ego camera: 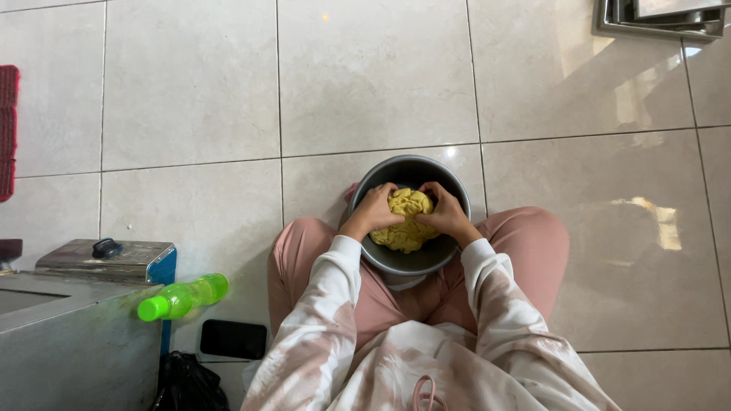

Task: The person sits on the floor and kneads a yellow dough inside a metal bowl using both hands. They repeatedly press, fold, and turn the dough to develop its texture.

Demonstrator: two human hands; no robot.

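A grey round bowl [449,171] rests on the tiled floor between my pink-trousered knees. Inside it lies a lump of yellow dough [407,224]. My left hand [375,210] presses into the dough's left side with curled fingers. On the right side my right hand [445,211] grips the same lump, its knuckles up. Both hands sit inside the bowl's rim, close together over the dough's top. The bowl's near wall is partly hidden by my wrists and white patterned sleeves.
A green plastic bottle [183,297] lies on a metal box [72,335] at the lower left, beside a metal appliance with a black knob [106,248]. A black phone [233,339] lies on the floor. A red mat [7,129] is far left; a metal frame [659,19] top right.
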